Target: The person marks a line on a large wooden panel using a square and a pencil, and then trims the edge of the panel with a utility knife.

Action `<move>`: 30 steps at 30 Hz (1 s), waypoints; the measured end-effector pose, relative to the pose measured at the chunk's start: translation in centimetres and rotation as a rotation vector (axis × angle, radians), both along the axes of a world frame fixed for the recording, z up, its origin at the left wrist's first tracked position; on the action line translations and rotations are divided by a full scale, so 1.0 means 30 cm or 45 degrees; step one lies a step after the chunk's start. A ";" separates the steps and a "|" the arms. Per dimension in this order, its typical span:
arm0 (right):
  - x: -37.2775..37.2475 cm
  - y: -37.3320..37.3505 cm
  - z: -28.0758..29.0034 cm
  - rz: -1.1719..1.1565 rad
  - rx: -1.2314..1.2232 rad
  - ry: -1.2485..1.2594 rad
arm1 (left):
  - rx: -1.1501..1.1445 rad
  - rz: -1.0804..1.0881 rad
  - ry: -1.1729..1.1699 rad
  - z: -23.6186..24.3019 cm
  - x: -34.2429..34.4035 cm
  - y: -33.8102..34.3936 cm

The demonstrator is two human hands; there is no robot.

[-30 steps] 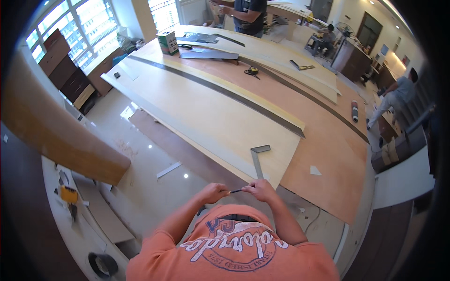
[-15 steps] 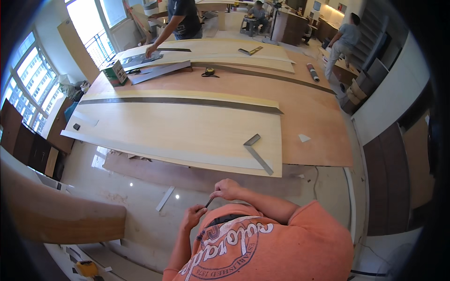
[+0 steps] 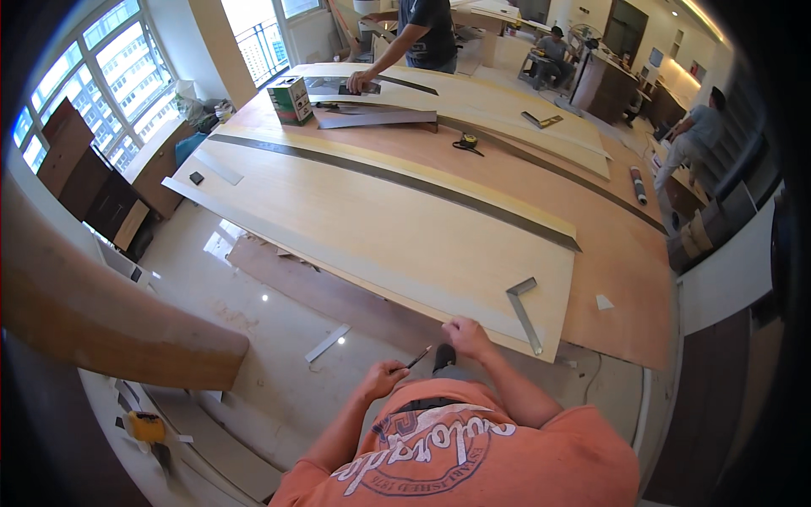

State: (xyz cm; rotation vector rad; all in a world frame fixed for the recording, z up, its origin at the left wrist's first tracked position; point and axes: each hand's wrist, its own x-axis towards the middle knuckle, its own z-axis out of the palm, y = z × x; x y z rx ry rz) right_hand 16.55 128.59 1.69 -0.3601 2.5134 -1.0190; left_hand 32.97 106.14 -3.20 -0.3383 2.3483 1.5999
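My left hand [image 3: 385,378], low in front of my body, grips a dark pencil [image 3: 417,357] whose light brown tip points up and right. My right hand [image 3: 466,335] is apart from the pencil, by the near edge of a pale wooden board [image 3: 363,220]. Its fingers are curled in; whether anything sits inside them is hidden. A metal try square [image 3: 524,314] lies on the board's right end, just right of that hand. Along the board's far side runs a long dark strip [image 3: 397,184], and a small black block [image 3: 197,178] rests near its left end.
Beyond the board are a tape measure [image 3: 467,144], a green and white can [image 3: 291,101] and another square [image 3: 542,121]. A person [image 3: 427,34] leans over the far board. Left of me juts a curved wooden panel [image 3: 127,329]; a light strip [image 3: 328,343] lies on the floor.
My right hand has let go of the pencil and moved right, toward the board's edge. The pencil stays in my left hand. The whole view has swung, shifting the board rightward and tilting it.
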 end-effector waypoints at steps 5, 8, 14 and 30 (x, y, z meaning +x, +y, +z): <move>-0.312 0.029 -0.039 -0.080 -0.181 0.332 | -0.176 0.053 0.108 0.008 -0.058 -0.023; -0.461 0.005 -0.060 -0.018 0.050 0.522 | -0.194 0.191 0.084 0.063 -0.139 -0.039; -0.512 -0.053 -0.169 0.079 0.497 0.548 | -0.236 0.389 0.157 0.270 -0.463 -0.059; -0.529 -0.094 -0.137 0.064 0.582 0.445 | -0.619 0.360 -0.411 -0.263 -0.145 -0.524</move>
